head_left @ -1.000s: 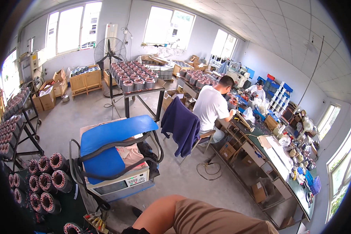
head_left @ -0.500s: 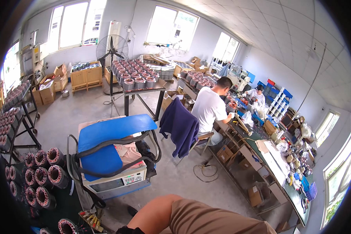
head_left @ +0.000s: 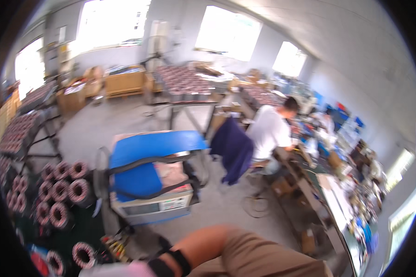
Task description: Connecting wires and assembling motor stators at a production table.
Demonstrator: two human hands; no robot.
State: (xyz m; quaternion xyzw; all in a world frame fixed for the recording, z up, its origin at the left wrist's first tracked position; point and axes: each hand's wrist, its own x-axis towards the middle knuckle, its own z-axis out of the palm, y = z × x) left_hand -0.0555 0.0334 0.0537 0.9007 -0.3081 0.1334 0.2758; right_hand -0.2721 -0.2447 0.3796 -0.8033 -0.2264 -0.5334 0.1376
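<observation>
My right arm, in a brown sleeve, comes in from the lower edge with black bands around the wrist. At its end my right hand (head_left: 118,270), in a pale pinkish-white covering, is blurred and cut by the lower edge. Its fingers cannot be made out, nor whether it holds anything. Nearest to it stands a motor stator (head_left: 84,241) with a ring of pink-and-dark windings. Close by is a tray of small yellow and red handled tools (head_left: 115,247). More grey stators (head_left: 60,190) stand in rows on the dark green bench top (head_left: 85,228). My left hand is out of view.
A boxy machine (head_left: 155,203) with a blue cover (head_left: 157,143) and black hoses stands ahead. Beyond is a chair with a purple jacket (head_left: 233,147); a person in white (head_left: 268,131) sits at the long, cluttered workbench (head_left: 335,189). Racks of stators (head_left: 185,81) stand behind.
The view has swung left and blurred, so the room sits further right. My covered right hand and banded wrist have come into view at the lower edge.
</observation>
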